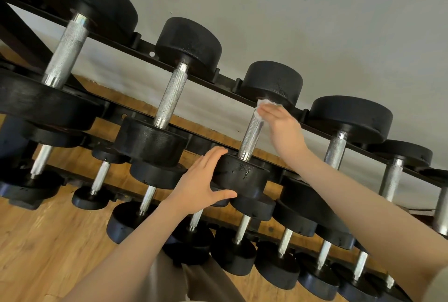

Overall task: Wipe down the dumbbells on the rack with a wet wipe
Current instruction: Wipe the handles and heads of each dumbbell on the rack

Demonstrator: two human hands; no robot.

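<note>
A black dumbbell (251,136) with a knurled steel handle lies across the top tier of the black rack (145,45), third from the left. My right hand (282,123) holds a white wet wipe (261,105) against the far end of that handle, just under the far head. My left hand (206,180) grips the near head of the same dumbbell, fingers on its left side and thumb under its front edge. The near head shows wet glints on top.
More black dumbbells (174,97) sit left and right on the top tier, larger toward the left. A lower tier (242,246) holds several smaller dumbbells near my forearms. A grey wall rises behind and a wooden floor (48,241) spreads below.
</note>
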